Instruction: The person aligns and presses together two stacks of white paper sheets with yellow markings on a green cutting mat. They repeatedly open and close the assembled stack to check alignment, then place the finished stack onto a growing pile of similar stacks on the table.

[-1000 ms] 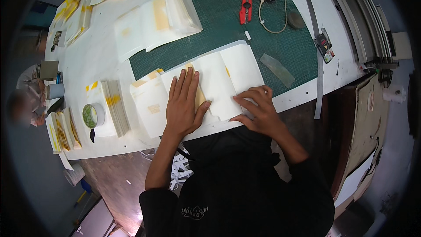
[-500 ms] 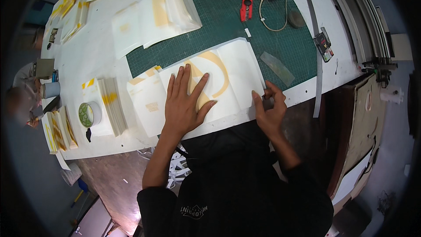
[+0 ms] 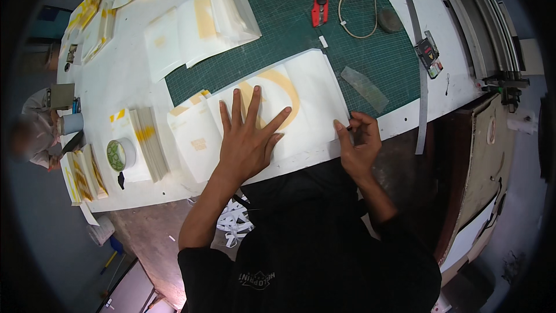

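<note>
both hands work one white sheet (image 3: 301, 93) at the near edge of the green mat (image 3: 347, 29): i spread my left hand (image 3: 248, 139) flat to pin it, while my right hand (image 3: 358, 142) pinches its right edge.

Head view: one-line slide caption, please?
Left hand flat on white sheet with yellow arc; right hand pinches its edge.

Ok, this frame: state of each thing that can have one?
left hand: flat, fingers spread, pressing the white sheet
right hand: pinching the sheet's right edge
white sheet: unfolded, yellow arc showing
red utility knife: lying untouched
tape roll: flat on a stack
</note>
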`<state>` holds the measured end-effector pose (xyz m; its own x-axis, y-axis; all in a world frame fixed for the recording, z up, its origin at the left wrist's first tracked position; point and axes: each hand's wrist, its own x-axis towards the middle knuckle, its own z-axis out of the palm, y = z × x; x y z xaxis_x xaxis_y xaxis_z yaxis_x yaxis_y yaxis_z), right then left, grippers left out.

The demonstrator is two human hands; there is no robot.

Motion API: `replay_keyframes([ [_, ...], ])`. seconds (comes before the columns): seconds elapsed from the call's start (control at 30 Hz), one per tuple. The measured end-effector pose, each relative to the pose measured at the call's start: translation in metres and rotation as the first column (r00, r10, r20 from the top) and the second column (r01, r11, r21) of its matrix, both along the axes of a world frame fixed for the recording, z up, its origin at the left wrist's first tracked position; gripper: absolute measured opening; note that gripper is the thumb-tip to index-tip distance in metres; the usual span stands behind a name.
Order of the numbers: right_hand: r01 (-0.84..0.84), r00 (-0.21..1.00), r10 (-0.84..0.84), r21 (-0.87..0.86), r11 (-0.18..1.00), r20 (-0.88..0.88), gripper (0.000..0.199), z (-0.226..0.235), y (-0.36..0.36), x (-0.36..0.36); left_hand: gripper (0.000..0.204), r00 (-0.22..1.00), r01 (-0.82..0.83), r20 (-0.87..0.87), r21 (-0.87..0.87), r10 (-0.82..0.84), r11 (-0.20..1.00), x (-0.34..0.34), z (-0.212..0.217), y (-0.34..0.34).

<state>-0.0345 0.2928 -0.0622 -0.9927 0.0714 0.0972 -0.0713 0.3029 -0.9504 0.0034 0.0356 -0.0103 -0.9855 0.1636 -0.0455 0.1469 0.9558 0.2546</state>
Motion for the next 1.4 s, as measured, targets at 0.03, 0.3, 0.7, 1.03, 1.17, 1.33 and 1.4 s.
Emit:
replay_keyframes([
  [0.03,0.002,1.0,-0.002,-0.009,1.0,0.0,0.04,-0.001,0.0,0.0,0.053,1.0,0.002,-0.003,0.002,-0.002,1.0,0.0,0.0,0.0],
  [0.3,-0.013,1.0,0.013,0.013,1.0,-0.003,0.035,0.003,-0.001,-0.003,0.053,1.0,0.005,-0.019,0.017,-0.004,1.0,0.0,-0.001,-0.001],
  [0.7,0.001,0.951,0.12,0.392,0.92,-0.284,0.039,0.006,-0.002,-0.005,0.052,1.0,-0.005,-0.015,0.051,0.006,0.999,0.002,-0.002,0.0],
  [1.03,0.053,0.957,0.091,0.473,0.88,-0.275,0.04,0.017,-0.017,-0.008,0.049,0.999,-0.009,-0.034,0.034,0.01,0.999,0.003,-0.007,0.001],
  [1.17,0.175,0.862,0.172,0.598,0.782,-0.477,0.036,0.01,-0.015,-0.009,0.049,0.999,-0.008,-0.042,0.042,0.01,0.999,0.003,-0.007,0.001],
  [1.33,0.172,0.858,0.192,0.619,0.767,-0.477,0.035,0.009,-0.017,-0.007,0.049,0.999,-0.005,-0.052,0.032,0.006,0.999,0.003,-0.01,0.001],
  [1.4,0.154,0.869,0.176,0.591,0.792,-0.462,0.034,0.008,-0.017,-0.007,0.05,0.999,-0.006,-0.049,0.028,0.007,1.0,0.003,-0.009,0.001],
])
